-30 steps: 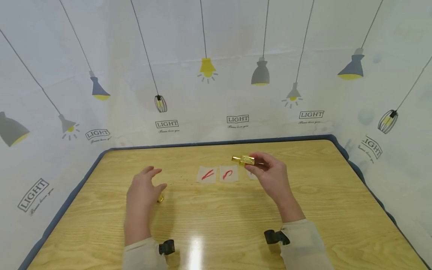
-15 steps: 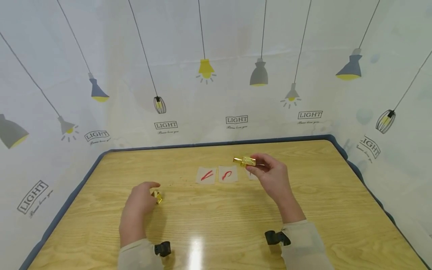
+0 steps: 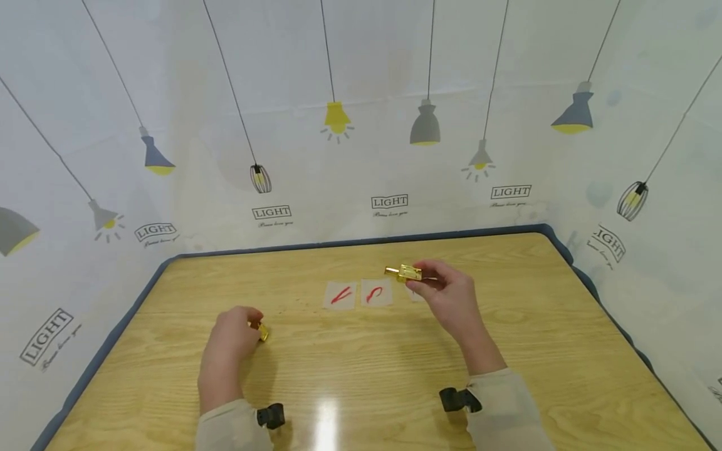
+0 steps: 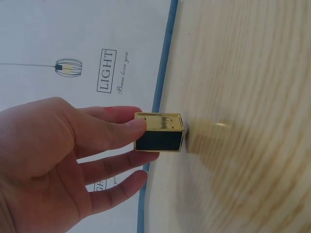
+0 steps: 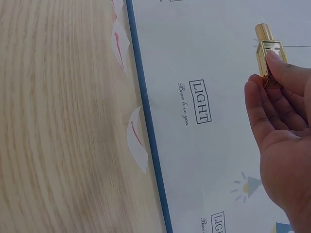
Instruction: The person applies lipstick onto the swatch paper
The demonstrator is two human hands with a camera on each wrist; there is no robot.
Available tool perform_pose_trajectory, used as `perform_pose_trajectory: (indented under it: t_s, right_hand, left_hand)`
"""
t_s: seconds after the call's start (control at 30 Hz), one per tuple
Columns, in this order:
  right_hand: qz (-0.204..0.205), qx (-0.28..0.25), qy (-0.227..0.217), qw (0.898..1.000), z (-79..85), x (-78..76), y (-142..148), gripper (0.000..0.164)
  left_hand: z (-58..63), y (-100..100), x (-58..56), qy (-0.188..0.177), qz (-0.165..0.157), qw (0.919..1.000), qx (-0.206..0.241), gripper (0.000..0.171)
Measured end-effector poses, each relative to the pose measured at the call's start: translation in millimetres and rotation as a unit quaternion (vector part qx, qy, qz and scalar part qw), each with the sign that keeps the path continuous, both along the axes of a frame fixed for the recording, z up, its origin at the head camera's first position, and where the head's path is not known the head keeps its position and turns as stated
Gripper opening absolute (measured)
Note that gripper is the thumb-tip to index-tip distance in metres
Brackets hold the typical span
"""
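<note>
In the head view my left hand (image 3: pixel 228 341) is low over the left part of the table. Its thumb and fingers pinch a small gold and black rectangular lipstick cap (image 4: pixel 158 141), whose far end is at or just above the wood; I cannot tell if it touches. Farther right, my right hand (image 3: pixel 455 304) holds a gold lipstick tube (image 3: pixel 408 272) up in the air. The tube lies roughly level in the head view, its narrow round end (image 5: pixel 263 32) pointing left. Thumb and fingertips grip its square base.
Two paper squares with red marks, a left one (image 3: pixel 340 295) and a middle one (image 3: pixel 376 292), lie flat near the table's back. A third paper (image 3: pixel 414 294) is mostly hidden by the right hand. A blue edging (image 3: pixel 316 245) borders the wooden table (image 3: pixel 350 357) along the lamp-print wall.
My left hand has come down from spread fingers above the lipstick cap and now pinches it. The right hand has stayed nearly still with the lipstick tube. The head view has shifted slightly.
</note>
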State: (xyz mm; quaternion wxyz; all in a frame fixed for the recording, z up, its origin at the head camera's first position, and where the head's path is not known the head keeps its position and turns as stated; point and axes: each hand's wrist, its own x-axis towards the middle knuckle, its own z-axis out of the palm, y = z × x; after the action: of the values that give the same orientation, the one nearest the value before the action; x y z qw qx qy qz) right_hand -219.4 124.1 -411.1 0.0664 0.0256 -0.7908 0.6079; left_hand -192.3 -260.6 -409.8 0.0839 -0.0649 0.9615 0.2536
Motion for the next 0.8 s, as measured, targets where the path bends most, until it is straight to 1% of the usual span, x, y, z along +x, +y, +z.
perform_pose_trajectory:
  t_s: [0.2,0.33,0.43,0.57,0.67,0.8]
  right_hand:
    - [-0.004,0.005,0.004,1.0,0.4,0.3,0,0.03]
    - [-0.001,0.004,0.007,1.0,0.7,0.7,0,0.029]
    - [0.001,0.001,0.006,1.0,1.7,1.3,0,0.029]
    - [0.0,0.001,0.002,1.0,3.9,3.0,0,0.03]
    - [0.0,0.001,-0.001,1.0,6.0,3.8,-1,0.03]
    - [0.003,0.0,-0.003,1.0,8.1,3.5,-1,0.031]
  left_hand:
    - [4.8,2,-0.3,0.003,0.005,1.0,-0.003,0.037]
    - [9.4,5,-1.5,0.007,0.007,0.9999,0.008,0.036]
    - [13.4,6,-3.1,0.023,0.005,0.9996,0.018,0.035]
    - [17.5,6,-5.1,0.037,0.006,0.9984,0.043,0.034]
    - [19.1,7,-6.0,0.041,0.003,0.9973,0.062,0.035]
    - [22.5,10,-6.6,0.054,-0.003,0.9936,0.099,0.035]
